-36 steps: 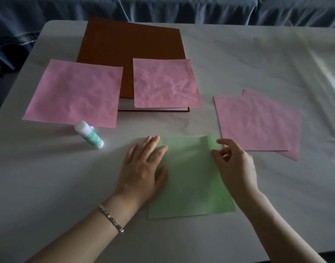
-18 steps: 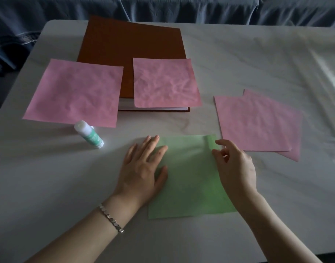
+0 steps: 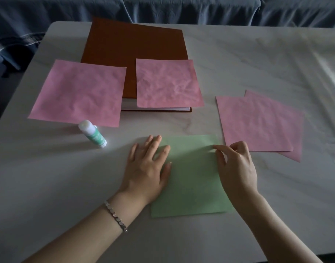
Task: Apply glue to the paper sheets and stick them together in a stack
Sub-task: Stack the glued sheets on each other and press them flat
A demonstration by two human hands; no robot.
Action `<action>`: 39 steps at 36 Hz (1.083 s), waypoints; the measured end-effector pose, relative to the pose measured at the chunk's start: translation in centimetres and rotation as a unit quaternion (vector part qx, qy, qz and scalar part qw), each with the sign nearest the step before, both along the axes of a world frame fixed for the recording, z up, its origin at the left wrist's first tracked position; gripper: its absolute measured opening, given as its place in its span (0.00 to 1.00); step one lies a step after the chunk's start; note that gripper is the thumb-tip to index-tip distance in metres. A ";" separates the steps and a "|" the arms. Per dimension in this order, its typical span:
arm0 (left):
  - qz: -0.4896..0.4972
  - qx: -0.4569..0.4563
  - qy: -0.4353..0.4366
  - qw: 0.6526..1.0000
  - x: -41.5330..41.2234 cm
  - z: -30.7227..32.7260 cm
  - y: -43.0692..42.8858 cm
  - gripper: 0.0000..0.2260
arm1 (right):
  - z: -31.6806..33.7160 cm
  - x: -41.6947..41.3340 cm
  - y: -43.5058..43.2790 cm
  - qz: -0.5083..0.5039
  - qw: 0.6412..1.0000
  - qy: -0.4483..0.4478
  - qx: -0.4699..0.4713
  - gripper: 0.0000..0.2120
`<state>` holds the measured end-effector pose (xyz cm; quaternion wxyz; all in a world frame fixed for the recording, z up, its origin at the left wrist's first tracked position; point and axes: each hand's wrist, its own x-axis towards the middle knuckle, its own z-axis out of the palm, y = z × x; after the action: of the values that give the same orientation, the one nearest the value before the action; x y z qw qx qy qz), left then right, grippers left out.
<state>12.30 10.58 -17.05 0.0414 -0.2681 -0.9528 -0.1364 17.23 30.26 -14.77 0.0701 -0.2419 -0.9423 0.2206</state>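
The left hand (image 3: 147, 168) lies flat with straight fingers, pressing the left side of the green sheet (image 3: 193, 177) on the tabletop (image 3: 49, 186). The right hand (image 3: 237, 168), fingers curled, pinches that sheet's right edge near its far corner. The glue stick (image 3: 92, 134) lies to the left, apart from the sheet.

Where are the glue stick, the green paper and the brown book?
glue stick (image 3: 94, 137): head view, on its green label.
green paper (image 3: 193, 179): head view, on its bare middle.
brown book (image 3: 132, 54): head view, on its bare cover.
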 end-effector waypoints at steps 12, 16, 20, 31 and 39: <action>0.029 -0.021 0.027 0.999 0.0 -1.4 0.5 0.24 | -1.4 -1.6 -4.6 0.271 0.961 0.051 0.025 0.21; 0.024 -0.022 0.021 0.999 0.1 -1.4 0.3 0.26 | -2.5 -1.6 -5.2 0.278 0.958 0.035 0.067 0.22; 0.025 -0.030 0.026 0.999 0.3 -1.3 0.5 0.24 | -2.8 -1.3 -3.9 0.249 0.964 0.023 0.086 0.24; 0.029 -0.041 -0.006 0.999 0.9 -0.2 2.7 0.26 | -3.1 -0.2 0.3 0.191 0.974 0.020 0.119 0.26; -0.057 -0.045 -0.048 0.996 0.9 -0.7 7.3 0.25 | -3.2 -0.1 0.4 0.200 0.970 0.014 0.136 0.25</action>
<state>13.24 17.89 -17.77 -0.0245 -0.3166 -0.9420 -0.1088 17.15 30.65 -17.92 0.0702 -0.0337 -0.9916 0.1033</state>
